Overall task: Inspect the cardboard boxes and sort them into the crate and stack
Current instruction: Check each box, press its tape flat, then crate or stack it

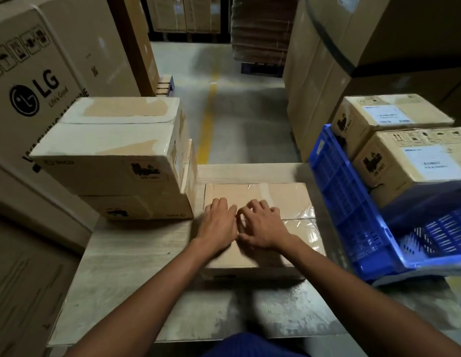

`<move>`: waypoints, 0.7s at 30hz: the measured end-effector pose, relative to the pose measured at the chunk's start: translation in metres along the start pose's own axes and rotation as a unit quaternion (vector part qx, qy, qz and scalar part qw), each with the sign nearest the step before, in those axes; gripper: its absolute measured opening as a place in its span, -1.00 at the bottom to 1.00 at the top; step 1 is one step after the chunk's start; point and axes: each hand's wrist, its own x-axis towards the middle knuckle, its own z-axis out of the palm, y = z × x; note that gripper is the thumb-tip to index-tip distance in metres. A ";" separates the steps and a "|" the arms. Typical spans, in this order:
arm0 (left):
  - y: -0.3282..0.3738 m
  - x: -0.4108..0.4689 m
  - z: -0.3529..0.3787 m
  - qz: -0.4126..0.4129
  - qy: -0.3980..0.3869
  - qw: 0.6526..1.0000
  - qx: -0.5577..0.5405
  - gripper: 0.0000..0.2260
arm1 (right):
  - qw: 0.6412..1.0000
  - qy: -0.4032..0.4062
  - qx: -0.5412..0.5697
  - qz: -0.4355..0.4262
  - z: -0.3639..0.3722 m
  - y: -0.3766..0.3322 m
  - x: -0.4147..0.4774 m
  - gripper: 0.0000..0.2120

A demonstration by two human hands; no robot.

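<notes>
Flat brown box (260, 197), clear tape across its top seam, wrinkled at the right edge. It sits mid-counter (136, 253), pale wood grain, warehouse aisle beyond. Two-box stack (113, 150) left of it, blue crate (353, 215) right. My left hand (217, 225) and right hand (262, 228) rest on its top, fingers loosely spread, gripping nothing; the right is blurred.

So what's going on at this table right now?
A person has the left hand and right hand resting on top of a taped cardboard box that lies flat on the table. It looks like an inspection, and nothing is lifted. A two-box stack stands at the table's left. The blue crate on the right appears to hold two labelled boxes.
</notes>
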 end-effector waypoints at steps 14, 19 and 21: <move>0.032 0.038 0.008 -0.015 -0.095 0.995 0.033 -0.48 | 0.994 -0.052 0.083 0.049 0.000 0.049 0.006 -0.03; 0.043 0.022 0.016 0.037 -0.105 0.993 -0.031 -0.51 | 0.992 0.025 0.088 0.084 -0.001 0.045 -0.020 -0.41; 0.050 0.005 0.026 0.044 -0.080 0.995 -0.040 -0.52 | 0.989 0.060 0.083 0.108 0.012 0.038 -0.035 -0.47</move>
